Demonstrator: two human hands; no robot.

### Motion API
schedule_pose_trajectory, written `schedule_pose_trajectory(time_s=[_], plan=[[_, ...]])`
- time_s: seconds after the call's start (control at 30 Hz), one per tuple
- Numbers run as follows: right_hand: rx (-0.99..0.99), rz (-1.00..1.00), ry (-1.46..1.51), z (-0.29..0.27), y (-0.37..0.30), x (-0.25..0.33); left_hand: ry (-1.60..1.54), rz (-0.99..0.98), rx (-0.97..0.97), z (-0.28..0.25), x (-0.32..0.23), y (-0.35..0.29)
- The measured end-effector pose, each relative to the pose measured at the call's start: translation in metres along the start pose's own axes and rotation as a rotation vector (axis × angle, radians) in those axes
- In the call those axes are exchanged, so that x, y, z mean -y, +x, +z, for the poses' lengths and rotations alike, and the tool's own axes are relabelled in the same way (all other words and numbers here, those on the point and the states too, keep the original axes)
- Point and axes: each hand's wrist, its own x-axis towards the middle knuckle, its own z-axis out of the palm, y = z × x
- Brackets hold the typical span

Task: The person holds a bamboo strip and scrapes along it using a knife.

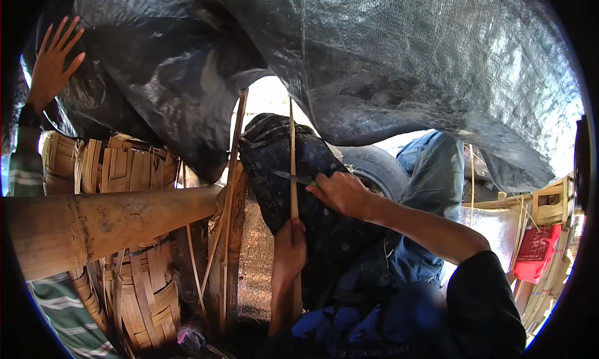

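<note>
And here's the left hand, closed in a fist round a slim bamboo strip, just right of the thick bamboo pole! The strip stands upright there; its top fades into glare, its lower end is lost in shadow. Over to the right hand, further right of the pole, fingers wrapped round a knife: a touch of green handle shows, the rest is covered. The blade crosses the strip, though whether it bites or merely touches, I can't tell. Dark patterned cloth fills the space behind, its lower part murky. Above the pole, black tarpaulin sags, and high at its left a second person's hand is spread open, contact with the sheet unclear, that body mostly cut off. The pole hides the middle of the woven basketwork. Well right of it, a tyre peeks out, partly covered.
</note>
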Motion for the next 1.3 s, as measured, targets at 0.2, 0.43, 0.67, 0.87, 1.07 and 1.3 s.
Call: schedule_pose_trajectory(time_s=[0.2, 0.43, 0.67, 0.87, 1.07, 1.3], plan=[[0.061, 0.014, 0.094, -0.005, 0.002, -0.004, 0.209, -0.064, 0.066, -0.005, 0.006, 0.004], [0.093, 0.039, -0.016, -0.004, 0.002, 0.004, -0.07, -0.103, 0.061, -0.005, 0.001, -0.005], [0.081, 0.202, 0.092, -0.007, 0.036, -0.016, -0.02, 0.058, 0.075, 0.003, -0.001, -0.005], [0.16, 0.088, 0.23, -0.034, 0.008, -0.001, -0.328, -0.158, 0.151, -0.01, -0.008, -0.003], [0.078, -0.054, -0.041, -0.025, -0.003, 0.005, -0.326, -0.155, 0.145, -0.007, -0.006, -0.006], [0.071, -0.027, 0.039, -0.004, 0.003, 0.0, -0.228, -0.068, 0.083, -0.003, -0.001, -0.005]])
